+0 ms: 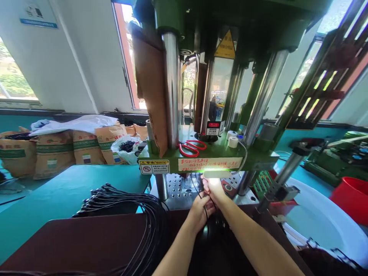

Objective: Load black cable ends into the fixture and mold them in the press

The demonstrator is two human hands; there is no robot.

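Note:
Fingers curled, my left hand (200, 211) grips a thin black cable (206, 213) in front of the green press. My right hand (214, 188) reaches just past it, under a glowing lamp bar (217, 174). Its fingers are bent towards the press's lower metal plate (175, 191); glare and the hand itself hide what they pinch, though a thin cable runs up beside them. Left of my hands, a large bundle of black cables (156, 214) hangs over the table edge, its ends fanned out.
Red-handled scissors (193, 148) and white rolls (232, 142) lie on the press's green crosspiece (166, 155). A steel column (171, 92) rises on the left. Paper sacks (56, 153) stand behind the teal table (57, 191). At right are a white tub (319, 218) and red bucket (352, 197).

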